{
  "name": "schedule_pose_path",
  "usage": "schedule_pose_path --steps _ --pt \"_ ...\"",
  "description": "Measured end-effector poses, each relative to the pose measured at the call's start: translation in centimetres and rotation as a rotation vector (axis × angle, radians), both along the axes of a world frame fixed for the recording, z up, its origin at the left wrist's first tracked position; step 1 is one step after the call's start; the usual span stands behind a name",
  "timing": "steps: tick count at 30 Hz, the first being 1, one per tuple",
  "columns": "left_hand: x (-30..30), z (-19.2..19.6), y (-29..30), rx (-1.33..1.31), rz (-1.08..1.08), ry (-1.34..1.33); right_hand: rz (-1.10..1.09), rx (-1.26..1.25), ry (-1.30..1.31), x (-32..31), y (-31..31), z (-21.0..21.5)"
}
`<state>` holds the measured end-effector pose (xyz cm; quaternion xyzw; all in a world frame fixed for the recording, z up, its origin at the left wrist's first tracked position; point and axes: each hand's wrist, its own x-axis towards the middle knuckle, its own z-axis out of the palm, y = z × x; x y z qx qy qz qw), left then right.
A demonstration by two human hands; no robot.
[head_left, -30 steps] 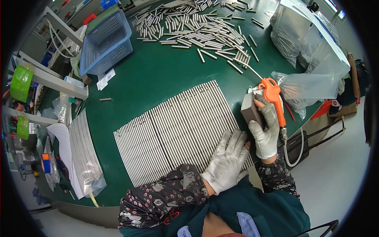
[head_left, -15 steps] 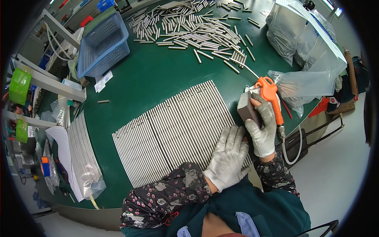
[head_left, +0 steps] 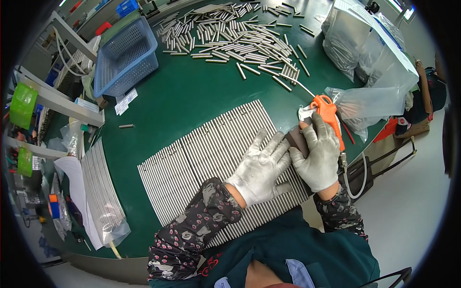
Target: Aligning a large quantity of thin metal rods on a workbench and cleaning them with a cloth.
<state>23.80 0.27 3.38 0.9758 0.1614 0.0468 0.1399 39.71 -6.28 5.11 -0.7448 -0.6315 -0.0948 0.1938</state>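
The left hand (head_left: 259,170) lies flat, fingers spread, on the rod rows (head_left: 211,163), while the right hand (head_left: 319,153), closed on the orange air gun (head_left: 329,113), should keep the dark block (head_left: 295,139) beneath its fingertips square against the rod ends.

— What packaging sits on the green table (head_left: 192,101)?

— Clear plastic bags (head_left: 365,43) are heaped at its far right corner. One more clear bag (head_left: 367,103) lies flat at the right edge.

— Any on the left?

— A long clear bag of thin rods (head_left: 103,192) lies along the near left edge, on a white sheet (head_left: 72,187).

— Labels?

— A small white paper slip (head_left: 126,101) lies just beside the blue basket (head_left: 126,55), toward the far left. No screens show.
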Motion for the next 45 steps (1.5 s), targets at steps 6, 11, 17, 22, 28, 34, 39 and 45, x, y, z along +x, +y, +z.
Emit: schedule_pose_path --steps 6,11,17,22,28,34,39,45 --pt "0.0 -0.1 0.0 0.01 0.016 0.032 0.043 0.029 0.092 0.3 1.1 1.3" --pt "0.0 0.3 0.3 -0.02 0.01 -0.011 0.058 0.013 0.121 -1.7 6.8 2.2" --pt "0.1 0.6 0.1 -0.073 0.019 0.007 0.02 -0.099 -0.033 -3.0 9.3 0.5" --pt "0.0 -0.2 0.0 -0.042 0.035 -0.035 0.088 0.045 -0.039 -2.9 9.5 0.3" --pt "0.2 0.0 0.0 -0.038 0.031 -0.058 -0.149 -0.224 -0.105 -1.9 10.2 1.0" --pt "0.2 -0.3 0.1 -0.041 0.029 -0.1 -0.11 -0.111 -0.18 -1.8 10.6 1.1" --pt "0.2 1.5 0.5 -0.228 0.004 0.146 0.099 -0.077 -0.042 -3.9 10.0 0.0" --pt "-0.5 -1.3 -0.2 -0.089 0.078 -0.124 0.199 -0.02 0.026 -6.0 10.7 0.6"
